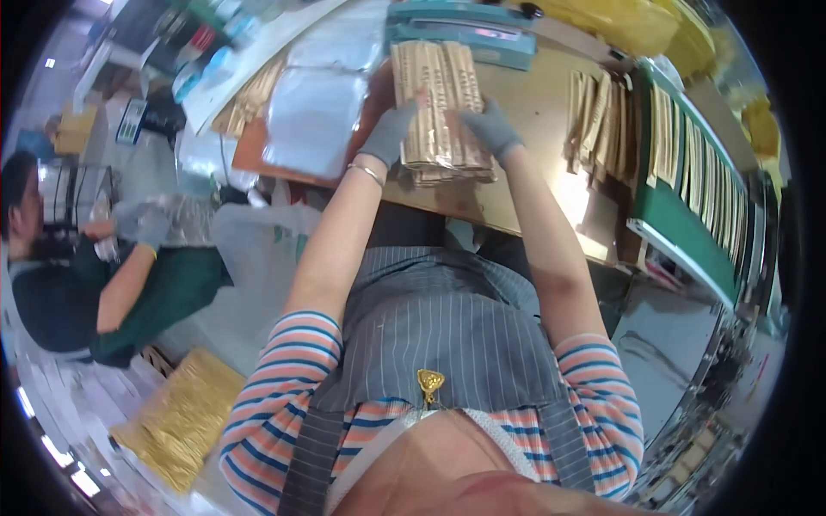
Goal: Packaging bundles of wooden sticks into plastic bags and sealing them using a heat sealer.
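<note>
Holds a bundle of slim tan packets (440, 107), printed with dark marks, up over the near part of the brown desk (525, 185). Grips it from both long sides, with the left hand (391, 136) along the left edge and the right hand (490, 131) along the right, each gloved in grey and partly closed around the bundle. Possibly rests the lower end on the desk, hard to tell from above. Wears a bracelet (367, 175) on the left wrist and a dark pinstriped apron (447, 344) over a striped top (284, 370). Faces a teal machine (508, 50) just beyond the bundle. Has clear plastic bags (314, 116) to the left, lying on an orange-brown board (249, 153), with loose tan packets (251, 101) near them. Has a row of tan packets (595, 125) on the desk to the right, apart from the right hand, then a green rack (645, 206) filled with more, side by side. Farther out, shows yellow plastic (637, 24) at top right, a co-worker (60, 297) at far left and a gold-coloured package (179, 417) at lower left.
</note>
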### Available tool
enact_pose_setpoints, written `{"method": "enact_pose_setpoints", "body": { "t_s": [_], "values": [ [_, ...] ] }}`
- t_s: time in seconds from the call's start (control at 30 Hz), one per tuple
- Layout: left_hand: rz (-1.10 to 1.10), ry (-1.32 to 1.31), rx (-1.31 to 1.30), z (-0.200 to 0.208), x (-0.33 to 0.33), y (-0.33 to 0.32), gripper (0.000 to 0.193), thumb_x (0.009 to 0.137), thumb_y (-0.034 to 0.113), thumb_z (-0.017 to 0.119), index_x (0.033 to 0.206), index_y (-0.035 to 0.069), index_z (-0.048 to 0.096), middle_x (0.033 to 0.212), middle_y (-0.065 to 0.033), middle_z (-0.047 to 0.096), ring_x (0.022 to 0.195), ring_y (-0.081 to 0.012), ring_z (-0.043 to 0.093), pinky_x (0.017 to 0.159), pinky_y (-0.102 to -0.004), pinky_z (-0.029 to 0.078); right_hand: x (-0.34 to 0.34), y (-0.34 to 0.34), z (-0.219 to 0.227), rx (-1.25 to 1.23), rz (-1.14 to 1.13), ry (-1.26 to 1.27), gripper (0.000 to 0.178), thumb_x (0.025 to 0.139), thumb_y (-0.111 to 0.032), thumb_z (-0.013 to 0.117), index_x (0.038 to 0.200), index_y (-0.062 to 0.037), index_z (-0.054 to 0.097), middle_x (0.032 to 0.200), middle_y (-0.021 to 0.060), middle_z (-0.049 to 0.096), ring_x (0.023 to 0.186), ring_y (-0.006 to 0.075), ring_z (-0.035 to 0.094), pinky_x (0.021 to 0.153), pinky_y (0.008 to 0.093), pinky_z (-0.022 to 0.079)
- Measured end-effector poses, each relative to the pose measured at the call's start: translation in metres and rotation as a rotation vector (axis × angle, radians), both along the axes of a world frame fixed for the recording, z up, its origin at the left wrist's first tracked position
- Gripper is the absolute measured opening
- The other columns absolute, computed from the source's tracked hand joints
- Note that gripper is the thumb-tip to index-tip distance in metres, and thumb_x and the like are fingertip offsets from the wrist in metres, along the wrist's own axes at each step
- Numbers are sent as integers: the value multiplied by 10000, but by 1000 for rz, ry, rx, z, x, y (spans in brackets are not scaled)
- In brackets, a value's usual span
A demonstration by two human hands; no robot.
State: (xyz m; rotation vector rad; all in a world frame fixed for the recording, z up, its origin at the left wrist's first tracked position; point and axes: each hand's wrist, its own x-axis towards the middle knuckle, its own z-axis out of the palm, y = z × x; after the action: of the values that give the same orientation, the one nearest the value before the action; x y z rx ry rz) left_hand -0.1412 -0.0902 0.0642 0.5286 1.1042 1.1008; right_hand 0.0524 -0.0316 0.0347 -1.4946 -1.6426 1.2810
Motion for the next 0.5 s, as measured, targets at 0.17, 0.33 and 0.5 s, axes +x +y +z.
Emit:
{"method": "enact_pose_setpoints", "body": {
  "t_s": [0.17, 0.33, 0.5],
  "values": [
    [-96, 250, 134, 24, -16, -90, 530, 788, 259, 717, 1188, -51, 559, 1110, -118, 621, 1007, -162, 579, 914, -281, 435, -9, -111, 31, -609, 216, 892, 729, 719, -260, 704, 1312, 42, 404, 1199, 176, 568, 1056, 299, 588, 923, 369, 483],
    [161, 861, 313, 141, -72, -224, 660, 739, 343, 757, 1197, -69, 520, 1113, -154, 598, 981, -192, 571, 870, -308, 444, -62, -136, 92, -430, 346, 776, 682, 692, -198, 714, 1267, 56, 449, 1117, 184, 604, 971, 272, 624, 858, 363, 528],
    [361, 1910, 197, 134, -124, -361, 312, 766, 264, 718, 840, -25, 624, 795, -168, 618, 707, -220, 587, 615, -325, 454, -166, -152, 194, -9, 958, 530, 535, 692, -155, 766, 1147, 36, 561, 972, 134, 665, 858, 241, 669, 775, 323, 551]
  ]
}}
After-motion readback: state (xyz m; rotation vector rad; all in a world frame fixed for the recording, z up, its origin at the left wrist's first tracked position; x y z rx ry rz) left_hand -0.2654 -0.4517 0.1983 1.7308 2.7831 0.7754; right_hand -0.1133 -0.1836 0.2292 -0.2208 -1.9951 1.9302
